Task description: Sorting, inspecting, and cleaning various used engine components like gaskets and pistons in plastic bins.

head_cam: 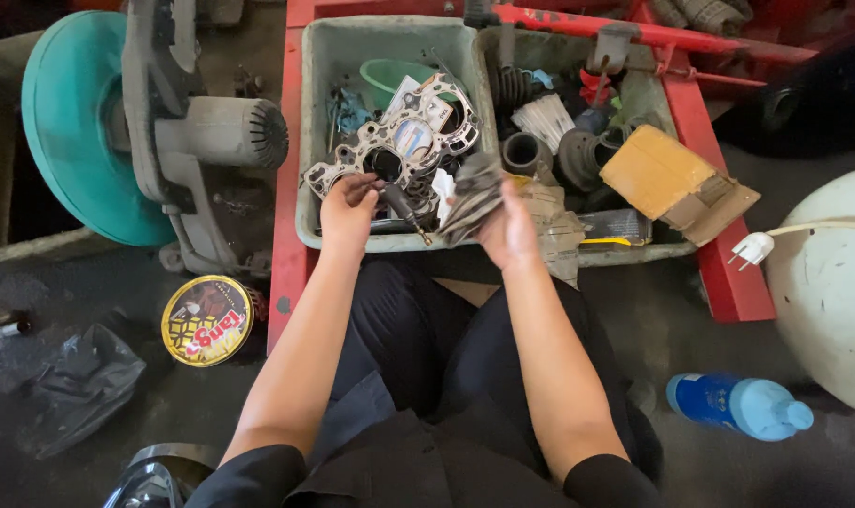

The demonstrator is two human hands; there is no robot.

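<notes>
The person sits low before two grey bins packed with spare parts, so both hands work right at the near rim. The left hand pinches a dark-handled tool, tip angled down and right. The right hand is closed around a greasy rag, held up beside the tool; a metal gasket lies just beyond.
</notes>
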